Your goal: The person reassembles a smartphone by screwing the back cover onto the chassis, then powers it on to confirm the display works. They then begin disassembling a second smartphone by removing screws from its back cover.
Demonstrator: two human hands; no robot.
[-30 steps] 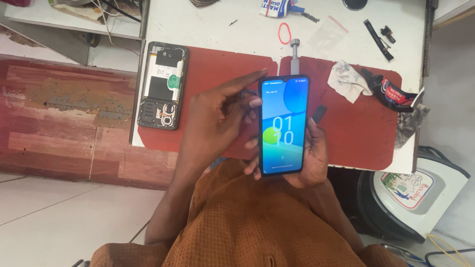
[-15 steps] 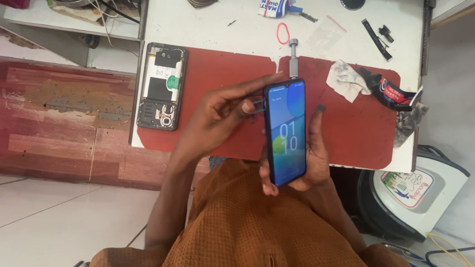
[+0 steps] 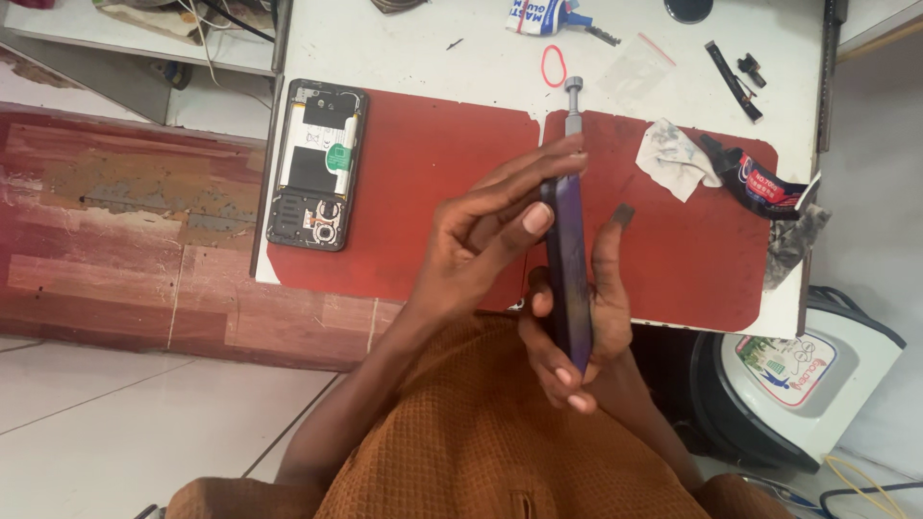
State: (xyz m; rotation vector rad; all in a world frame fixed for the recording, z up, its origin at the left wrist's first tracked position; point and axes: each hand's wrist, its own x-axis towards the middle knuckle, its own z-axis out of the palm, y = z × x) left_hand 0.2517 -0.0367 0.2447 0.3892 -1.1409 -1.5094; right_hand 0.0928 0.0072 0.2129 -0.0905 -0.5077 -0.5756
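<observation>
Edgewise, slim glossy phone (image 3: 568, 274) between hands (image 3: 538, 259)

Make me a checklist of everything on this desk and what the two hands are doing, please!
Surface: white table with a red mat on it.
Job's things: a purple phone, turned edge-on toward the camera; its screen cannot be seen.
Clutter: an opened phone with its insides showing lies on the mat's left edge; a grey screwdriver, a red rubber band, a crumpled cloth, a glue tube, small black parts.
Grippers: the right hand grips the purple phone from below; the left hand has its fingers along the phone's upper edge.
Cables: wires at top left; a yellow one on the floor.
Surroundings: tiled floor, a round white and black appliance.
</observation>
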